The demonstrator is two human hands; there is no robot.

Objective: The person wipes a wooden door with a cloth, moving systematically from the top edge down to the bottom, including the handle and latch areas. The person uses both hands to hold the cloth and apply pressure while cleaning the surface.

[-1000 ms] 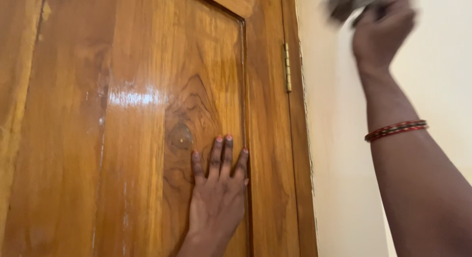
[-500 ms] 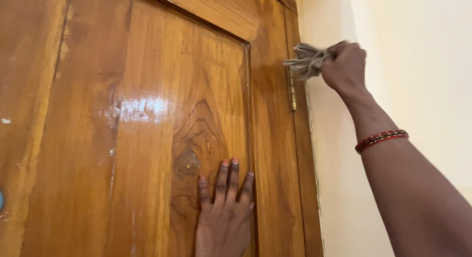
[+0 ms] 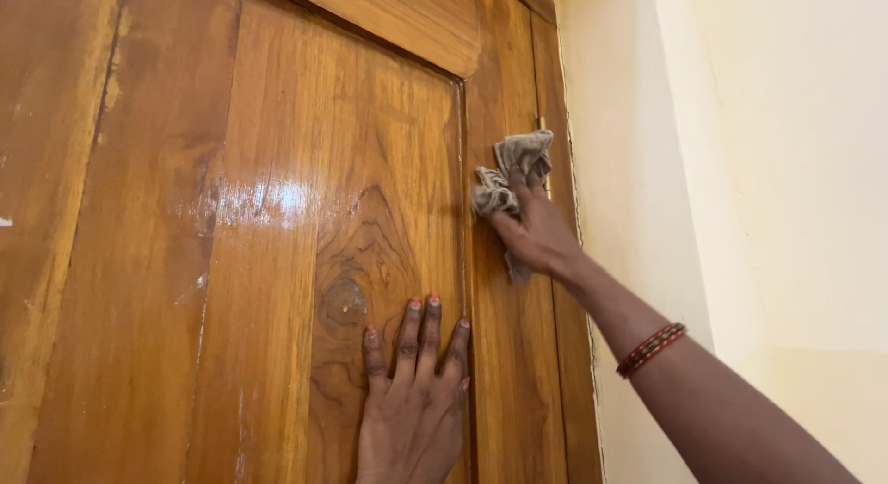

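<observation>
Here the right hand (image 3: 538, 236) presses a crumpled grey cloth (image 3: 507, 183) against the right stile of the wooden door (image 3: 277, 262), fingers closed on it. The brass hinge (image 3: 543, 160) is just behind the cloth, long axis vertical. The left hand (image 3: 413, 401) lies flat and open lower left, holding nothing. No labels or signs are visible.

right hand (image 3: 541, 236) presses grey cloth (image 3: 511, 179) on wooden door (image 3: 277, 262) | left hand (image 3: 412, 405) flat on panel
</observation>
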